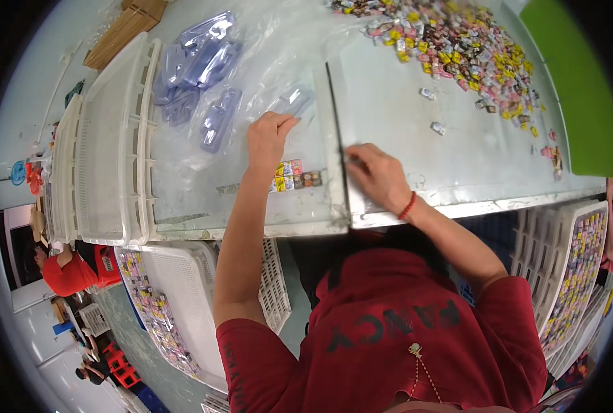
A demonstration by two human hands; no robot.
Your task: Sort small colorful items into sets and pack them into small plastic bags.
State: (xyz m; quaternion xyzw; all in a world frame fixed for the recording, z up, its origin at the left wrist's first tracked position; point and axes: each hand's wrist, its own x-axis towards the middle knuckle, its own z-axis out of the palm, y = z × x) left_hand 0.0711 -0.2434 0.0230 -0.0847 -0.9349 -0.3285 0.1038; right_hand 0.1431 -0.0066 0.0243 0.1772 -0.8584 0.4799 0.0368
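The left hand (268, 141) was bunched beside a clear tray (295, 100) — perhaps to steady it — the right hand (379, 177) curled, both grips unclear.

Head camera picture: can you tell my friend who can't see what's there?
A person's left hand is over a pale table near a clear tray, the right hand near a dark strip. Neat rows of what look like small wrapped candies sit nearby, with a big heap at upper right.

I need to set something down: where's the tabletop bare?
Mostly bare: tabletop between dark seam, right hand and the heap of small packets, bar a few loose ones. Crowded: upper right, under that heap; upper left, with bluish plastic parts and film.
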